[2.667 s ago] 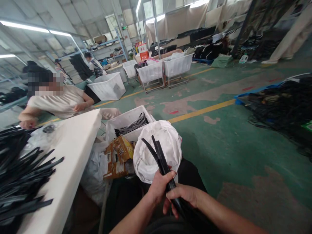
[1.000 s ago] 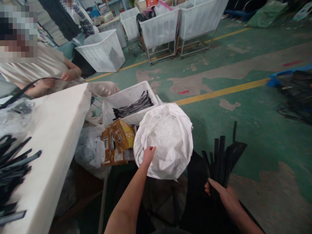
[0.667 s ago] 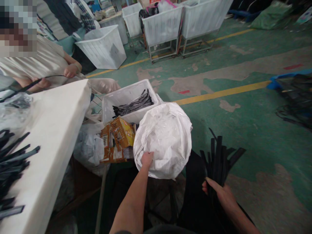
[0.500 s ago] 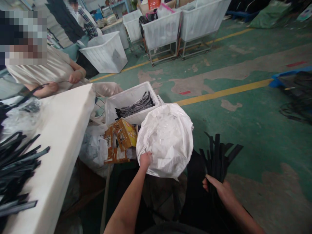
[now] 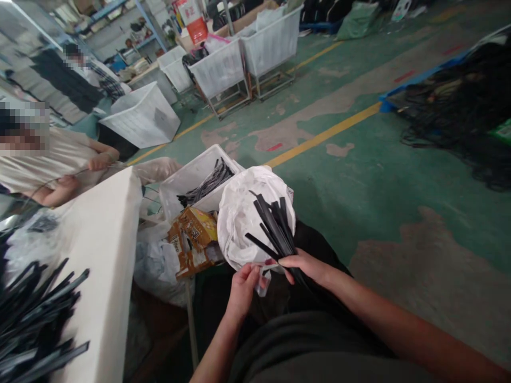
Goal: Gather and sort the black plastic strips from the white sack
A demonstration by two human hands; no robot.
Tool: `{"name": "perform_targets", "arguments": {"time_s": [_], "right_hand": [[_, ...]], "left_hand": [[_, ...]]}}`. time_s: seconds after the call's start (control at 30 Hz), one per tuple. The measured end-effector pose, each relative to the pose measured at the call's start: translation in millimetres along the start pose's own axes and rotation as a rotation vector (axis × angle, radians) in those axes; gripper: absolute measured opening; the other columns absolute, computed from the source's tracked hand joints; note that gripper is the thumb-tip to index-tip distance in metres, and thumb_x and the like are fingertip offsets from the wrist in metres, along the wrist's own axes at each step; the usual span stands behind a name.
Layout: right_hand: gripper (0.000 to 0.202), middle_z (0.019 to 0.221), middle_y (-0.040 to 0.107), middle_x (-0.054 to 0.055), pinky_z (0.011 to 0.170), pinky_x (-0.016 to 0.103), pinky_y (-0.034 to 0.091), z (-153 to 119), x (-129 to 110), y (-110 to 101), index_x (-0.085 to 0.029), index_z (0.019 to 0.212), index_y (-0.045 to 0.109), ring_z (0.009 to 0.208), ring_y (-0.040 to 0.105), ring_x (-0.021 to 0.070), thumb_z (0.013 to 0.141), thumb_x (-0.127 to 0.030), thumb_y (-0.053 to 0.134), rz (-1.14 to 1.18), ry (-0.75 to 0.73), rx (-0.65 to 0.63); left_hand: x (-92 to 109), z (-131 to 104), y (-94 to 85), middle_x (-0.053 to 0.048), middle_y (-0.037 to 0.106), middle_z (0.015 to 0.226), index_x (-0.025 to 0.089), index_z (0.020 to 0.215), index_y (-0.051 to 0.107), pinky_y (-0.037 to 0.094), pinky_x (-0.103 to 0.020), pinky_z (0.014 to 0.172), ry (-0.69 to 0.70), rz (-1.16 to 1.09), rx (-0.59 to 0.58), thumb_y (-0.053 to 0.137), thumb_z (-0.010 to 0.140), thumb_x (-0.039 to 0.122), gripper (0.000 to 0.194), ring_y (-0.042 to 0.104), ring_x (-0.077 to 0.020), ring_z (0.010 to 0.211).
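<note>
My right hand (image 5: 305,267) is closed around a bundle of flat black strips (image 5: 277,226), which fan out over the mouth of a white woven sack (image 5: 235,242). Close beside it, my left hand (image 5: 244,287) pinches a small piece of clear plastic (image 5: 263,283) at the near rim of the sack. Pale, see-through material lies inside the sack; its kind is hard to make out. The lower ends of the strips run below my right hand and blend into dark clothing.
On the left, a white table (image 5: 107,234) bears more black strips (image 5: 43,314). Beyond the sack stand a white bin (image 5: 215,151) of strips and a torn brown carton (image 5: 191,239). A co-worker (image 5: 59,165) handles a thin strip across the table. Wheeled tubs (image 5: 219,74) stand farther back.
My right hand has brought the black strips leftward over the sack. My left hand has left the sack's inside edge and now pinches clear plastic near my right hand. The view has shifted right.
</note>
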State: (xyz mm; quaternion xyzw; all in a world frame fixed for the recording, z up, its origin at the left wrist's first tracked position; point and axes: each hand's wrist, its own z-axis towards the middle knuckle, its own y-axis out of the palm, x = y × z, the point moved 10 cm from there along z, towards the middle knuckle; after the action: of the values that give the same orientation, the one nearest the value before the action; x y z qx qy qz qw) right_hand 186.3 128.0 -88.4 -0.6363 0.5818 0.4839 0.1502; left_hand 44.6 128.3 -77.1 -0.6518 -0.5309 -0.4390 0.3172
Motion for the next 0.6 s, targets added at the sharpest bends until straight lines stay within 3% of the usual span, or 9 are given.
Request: {"name": "perform_targets", "arguments": {"time_s": [0.07,0.17,0.27,0.37,0.6], "right_hand": [[0.035,0.046,0.058,0.003,0.044,0.024,0.037,3.5,-5.5,16.1,-0.010,0.070,0.069,0.042,0.051,0.0138,0.069,-0.045,0.065,0.006,-0.031,-0.012],[0.029,0.046,0.057,0.000,0.044,0.024,0.039,8.1,-12.6,19.4,-0.011,0.080,0.071,0.042,0.050,0.0138,0.067,-0.036,0.065,0.003,-0.086,0.072],[0.019,0.043,0.055,-0.001,0.044,0.023,0.037,9.5,-27.7,6.9,-0.012,0.064,0.067,0.041,0.047,0.0116,0.065,-0.031,0.066,-0.029,-0.165,0.201],[0.021,0.041,0.053,-0.001,0.043,0.023,0.036,6.8,-47.4,-5.7,-0.015,0.051,0.060,0.041,0.045,0.0107,0.063,-0.031,0.067,-0.055,-0.236,0.291],[0.021,0.042,0.054,-0.001,0.043,0.022,0.037,-1.8,-79.1,-20.3,-0.014,0.051,0.062,0.040,0.046,0.0104,0.064,-0.029,0.069,-0.092,-0.335,0.399]], "left_hand": [[-0.1,-11.4,18.1,0.000,0.060,0.060,0.014,0.079,0.069,0.041,-0.026,0.064,0.002,0.019,-0.074,0.059,0.086,0.046,0.035,0.051,-0.0130,0.059],[-9.3,-21.4,27.1,-0.001,0.063,0.066,0.014,0.084,0.070,0.042,-0.027,0.067,-0.025,-0.027,-0.091,0.065,0.082,0.045,0.032,0.052,-0.0134,0.062],[-22.1,-29.6,23.7,-0.001,0.066,0.070,0.014,0.087,0.070,0.044,-0.028,0.070,-0.096,-0.097,-0.073,0.073,0.074,0.045,0.033,0.055,-0.0143,0.065],[-27.7,-39.0,17.6,-0.002,0.066,0.070,0.014,0.080,0.070,0.044,-0.028,0.074,-0.135,-0.120,-0.074,0.076,0.071,0.044,0.032,0.057,-0.0148,0.068],[-33.4,-56.5,7.1,-0.004,0.067,0.069,0.013,0.079,0.072,0.044,-0.027,0.071,-0.224,-0.059,-0.130,0.083,0.063,0.042,0.035,0.057,-0.0147,0.064]]}}
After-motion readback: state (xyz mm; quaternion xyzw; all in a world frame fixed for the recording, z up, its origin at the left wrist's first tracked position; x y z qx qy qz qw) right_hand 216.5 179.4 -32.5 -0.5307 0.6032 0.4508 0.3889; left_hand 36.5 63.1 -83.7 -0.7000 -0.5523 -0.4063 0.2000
